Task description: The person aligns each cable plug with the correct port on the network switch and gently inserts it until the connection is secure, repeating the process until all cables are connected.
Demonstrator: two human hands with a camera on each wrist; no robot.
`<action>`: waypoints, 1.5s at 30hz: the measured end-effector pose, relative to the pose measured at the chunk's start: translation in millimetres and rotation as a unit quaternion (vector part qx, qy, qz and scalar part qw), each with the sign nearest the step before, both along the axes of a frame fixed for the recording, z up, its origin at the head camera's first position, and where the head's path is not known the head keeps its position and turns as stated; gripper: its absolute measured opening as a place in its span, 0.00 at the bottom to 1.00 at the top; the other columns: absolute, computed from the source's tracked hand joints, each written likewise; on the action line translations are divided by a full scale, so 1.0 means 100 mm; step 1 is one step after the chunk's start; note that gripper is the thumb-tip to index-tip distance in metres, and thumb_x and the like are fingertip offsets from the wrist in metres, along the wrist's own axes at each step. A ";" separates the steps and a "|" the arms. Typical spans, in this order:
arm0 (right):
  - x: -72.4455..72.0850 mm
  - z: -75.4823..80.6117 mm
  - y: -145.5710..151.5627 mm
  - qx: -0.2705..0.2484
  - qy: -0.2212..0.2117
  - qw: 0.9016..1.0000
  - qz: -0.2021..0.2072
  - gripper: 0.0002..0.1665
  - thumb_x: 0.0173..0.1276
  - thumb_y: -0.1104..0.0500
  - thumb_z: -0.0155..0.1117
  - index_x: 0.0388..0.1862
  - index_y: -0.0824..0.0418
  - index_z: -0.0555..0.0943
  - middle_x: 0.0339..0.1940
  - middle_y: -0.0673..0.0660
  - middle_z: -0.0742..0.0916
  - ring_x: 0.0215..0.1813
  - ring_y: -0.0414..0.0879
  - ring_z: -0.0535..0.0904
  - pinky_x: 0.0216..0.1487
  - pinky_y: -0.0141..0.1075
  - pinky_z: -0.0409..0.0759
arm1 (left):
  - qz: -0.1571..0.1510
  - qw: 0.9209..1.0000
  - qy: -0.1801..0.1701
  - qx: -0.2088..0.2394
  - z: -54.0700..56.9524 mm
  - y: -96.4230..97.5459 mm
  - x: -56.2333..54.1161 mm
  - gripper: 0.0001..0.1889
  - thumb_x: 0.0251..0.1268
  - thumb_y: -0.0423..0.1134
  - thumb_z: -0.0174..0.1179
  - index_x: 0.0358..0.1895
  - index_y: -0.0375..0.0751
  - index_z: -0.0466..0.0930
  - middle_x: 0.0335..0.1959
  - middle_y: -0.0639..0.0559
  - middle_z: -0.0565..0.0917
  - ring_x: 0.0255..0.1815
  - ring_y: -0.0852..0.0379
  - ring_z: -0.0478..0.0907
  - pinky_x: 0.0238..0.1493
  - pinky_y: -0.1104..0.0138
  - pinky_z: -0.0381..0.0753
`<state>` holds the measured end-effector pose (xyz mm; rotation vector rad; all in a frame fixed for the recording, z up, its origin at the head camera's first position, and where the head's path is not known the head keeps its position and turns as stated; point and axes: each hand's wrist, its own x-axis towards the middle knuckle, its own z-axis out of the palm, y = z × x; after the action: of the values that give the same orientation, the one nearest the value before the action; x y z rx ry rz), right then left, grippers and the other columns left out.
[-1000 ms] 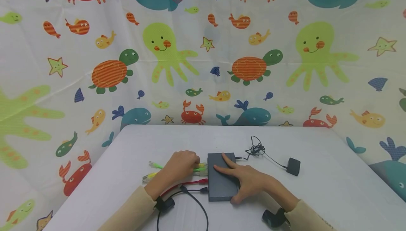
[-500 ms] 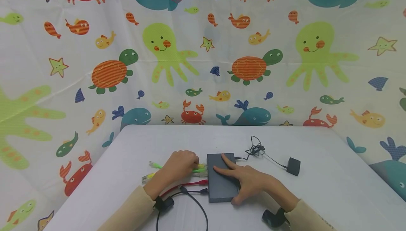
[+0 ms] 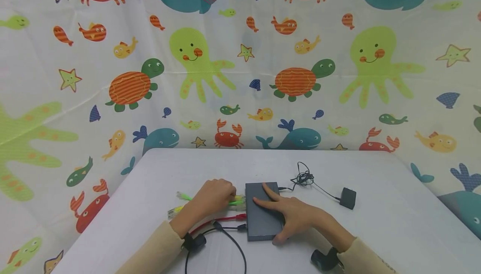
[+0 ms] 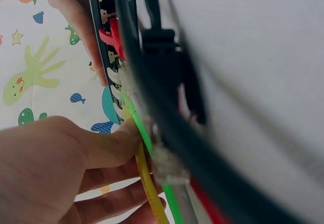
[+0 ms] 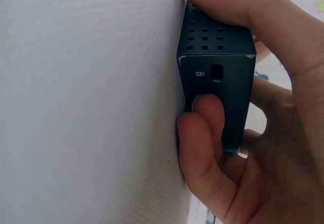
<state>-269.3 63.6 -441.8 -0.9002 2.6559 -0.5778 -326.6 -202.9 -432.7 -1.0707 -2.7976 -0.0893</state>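
A dark grey network switch [image 3: 259,226] lies flat on the white table, its ports facing left. My left hand [image 3: 213,198] is at that port side; in the left wrist view its thumb and fingers pinch a yellow network cable [image 4: 146,181] close to the plug. Beside it, a green cable [image 4: 141,127] and a red plug [image 4: 117,39] sit in the port row. My right hand [image 3: 297,214] grips the switch, with fingers spread over its top. The right wrist view shows the thumb [image 5: 223,1] on the vented side and curled fingertips [image 5: 197,138] against the narrow end.
A thin black cord [image 3: 303,178] runs tangled from the switch's right side to a power adapter [image 3: 348,198]. A black cable [image 3: 237,244] loops in front. Loose yellow [image 3: 175,211] and green [image 3: 184,196] cable ends lie left of my left wrist. A sea-animal curtain hangs behind the table.
The switch has shifted very slightly toward me and left over the last second. Both hands keep nearly the same positions and grips.
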 end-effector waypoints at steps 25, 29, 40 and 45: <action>0.03 0.03 -0.02 0.004 -0.001 1.000 -0.004 0.61 0.44 0.37 0.76 0.75 0.30 0.52 0.82 0.52 0.42 0.71 0.56 0.64 0.58 0.49 0.72 | -0.004 1.000 -0.013 0.009 0.00 -0.01 0.01 0.06 0.58 0.39 0.67 0.39 0.50 0.88 0.33 0.59 0.87 0.32 0.62 0.79 0.38 0.68 0.81; 0.03 0.04 -0.02 0.002 -0.003 1.000 -0.004 0.61 0.44 0.37 0.75 0.75 0.30 0.53 0.82 0.52 0.42 0.71 0.56 0.64 0.58 0.50 0.72 | -0.002 1.000 -0.019 0.013 -0.01 -0.01 -0.01 0.07 0.59 0.40 0.67 0.40 0.49 0.88 0.34 0.59 0.87 0.32 0.63 0.79 0.38 0.68 0.81; 0.03 0.03 -0.02 0.000 -0.007 1.000 -0.008 0.61 0.44 0.37 0.76 0.75 0.30 0.53 0.82 0.52 0.42 0.73 0.58 0.62 0.58 0.51 0.71 | 0.001 1.000 -0.016 0.006 -0.02 0.00 0.00 0.06 0.57 0.38 0.67 0.38 0.49 0.88 0.31 0.59 0.86 0.29 0.64 0.76 0.36 0.69 0.80; 0.03 0.03 -0.02 0.003 -0.005 1.000 -0.010 0.62 0.43 0.37 0.76 0.75 0.29 0.53 0.82 0.52 0.42 0.73 0.58 0.62 0.58 0.51 0.72 | 0.010 1.000 -0.007 0.005 -0.03 0.01 0.00 0.06 0.57 0.39 0.68 0.38 0.49 0.88 0.31 0.59 0.86 0.29 0.63 0.77 0.35 0.68 0.80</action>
<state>-266.3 61.2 -439.1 -0.8681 2.6591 -0.5778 -326.2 -202.1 -435.9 -1.0449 -2.8160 -0.1090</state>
